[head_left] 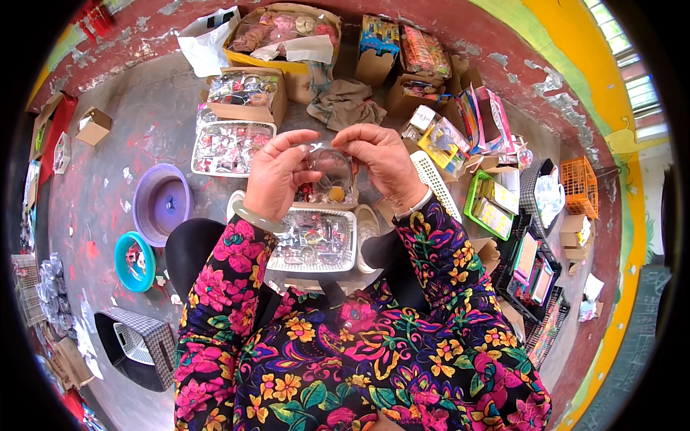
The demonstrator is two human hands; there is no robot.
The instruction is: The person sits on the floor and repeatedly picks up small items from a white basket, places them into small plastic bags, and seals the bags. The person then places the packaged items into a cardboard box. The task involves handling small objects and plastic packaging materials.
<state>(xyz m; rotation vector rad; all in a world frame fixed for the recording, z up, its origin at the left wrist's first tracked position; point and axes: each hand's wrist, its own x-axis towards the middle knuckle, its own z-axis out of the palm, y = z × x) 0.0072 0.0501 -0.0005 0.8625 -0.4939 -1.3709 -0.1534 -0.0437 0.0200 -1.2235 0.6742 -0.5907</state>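
Observation:
In front of my chest, both hands hold a small clear plastic bag [332, 167] upright between them. My left hand [282, 172] is closed on its left edge, thumb and fingers bent together. My right hand [382, 159] pinches its upper right corner between thumb and forefinger. A small yellow-brown round piece [336, 193] shows low at the bag; whether it lies inside or behind it I cannot tell. Below the hands stands a white plastic basket [352, 248] full of small clear packets with red and dark pieces. Part of a box behind the bag is hidden by it.
Another white basket of packets [233, 147] stands at the far left, by cardboard boxes [277, 108] of goods. A purple basin [147, 205] and a teal basin [121, 260] sit on the left floor. To the right are a green basket [471, 205] and black crates [512, 287].

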